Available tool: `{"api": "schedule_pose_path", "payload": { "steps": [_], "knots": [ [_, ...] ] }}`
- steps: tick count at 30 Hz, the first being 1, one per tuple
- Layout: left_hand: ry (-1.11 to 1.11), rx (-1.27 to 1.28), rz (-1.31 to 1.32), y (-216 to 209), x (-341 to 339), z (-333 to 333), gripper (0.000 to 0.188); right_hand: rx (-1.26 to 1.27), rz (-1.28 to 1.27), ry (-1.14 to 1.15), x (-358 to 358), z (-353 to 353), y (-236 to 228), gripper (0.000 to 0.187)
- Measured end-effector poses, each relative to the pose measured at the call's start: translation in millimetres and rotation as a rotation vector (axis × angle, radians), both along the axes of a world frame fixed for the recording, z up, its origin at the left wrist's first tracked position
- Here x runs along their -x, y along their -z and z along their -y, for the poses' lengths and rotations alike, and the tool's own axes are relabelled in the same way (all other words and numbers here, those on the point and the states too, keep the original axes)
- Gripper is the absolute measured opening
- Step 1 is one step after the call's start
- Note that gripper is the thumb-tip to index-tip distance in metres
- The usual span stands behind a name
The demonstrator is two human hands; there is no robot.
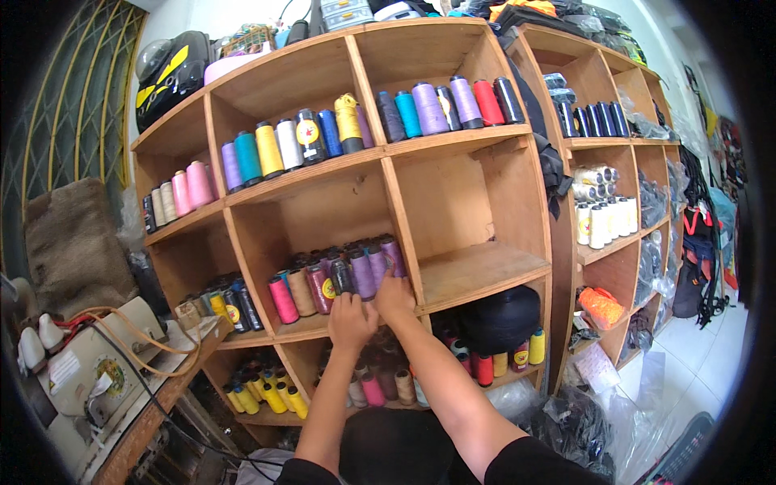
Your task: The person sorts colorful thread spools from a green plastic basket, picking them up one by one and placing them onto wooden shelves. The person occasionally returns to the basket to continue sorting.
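Both hands reach into the middle compartment of the wooden shelf point(449, 288), among packed cones of thread. My left hand point(353, 320) is closed, its curled fingers at the foot of a dark thread cone point(341, 277); what they hold is hidden. Just right of it, my right hand point(394, 297) closes against a purple thread cone point(393, 254) at the row's right end, its fingertips partly covered. More purple cones point(362, 275) stand between. To the left are a maroon cone point(319, 289), a tan cone point(301, 293) and a pink cone point(283, 300).
Mixed thread cones point(428, 108) line the upper shelf. Below stand yellow cones point(275, 398) and a large black bundle point(497, 321). A sewing machine point(105, 364) sits on a bench at left. Plastic bags point(572, 432) lie on the floor at right, beside a second shelf point(602, 250).
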State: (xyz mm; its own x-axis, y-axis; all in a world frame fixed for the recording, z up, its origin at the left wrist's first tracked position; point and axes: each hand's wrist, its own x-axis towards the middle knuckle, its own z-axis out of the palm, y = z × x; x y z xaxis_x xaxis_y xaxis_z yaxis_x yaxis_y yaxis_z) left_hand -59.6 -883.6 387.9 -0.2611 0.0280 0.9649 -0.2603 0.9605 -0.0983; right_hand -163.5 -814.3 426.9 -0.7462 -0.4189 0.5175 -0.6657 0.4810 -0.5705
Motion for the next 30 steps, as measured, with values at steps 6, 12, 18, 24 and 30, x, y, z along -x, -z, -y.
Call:
{"api": "schedule_pose_path", "payload": {
  "steps": [6,12,18,24,30],
  "knots": [
    [-0.024,0.022,0.014,-5.7,-0.6,-3.4,0.027,-0.051,-0.105,-0.038,-9.8,-19.6,-3.9,0.041],
    [-0.06,-0.017,0.061,-4.5,3.2,-10.5,0.028,0.13,-0.136,0.127,-5.8,-12.3,11.7,0.024],
    [-0.061,0.023,0.062,-3.5,-1.9,1.8,0.028,0.055,0.02,-0.09,-4.6,-15.7,3.9,0.031],
    [-0.028,0.003,0.081,-8.7,-2.2,-1.6,0.031,0.049,0.003,-0.063,-2.6,-16.6,4.6,0.03],
    [-0.104,-0.005,0.085,-8.3,-3.7,-5.5,0.035,-0.078,-0.068,-0.091,3.3,-16.7,1.3,0.039]
  ]
}}
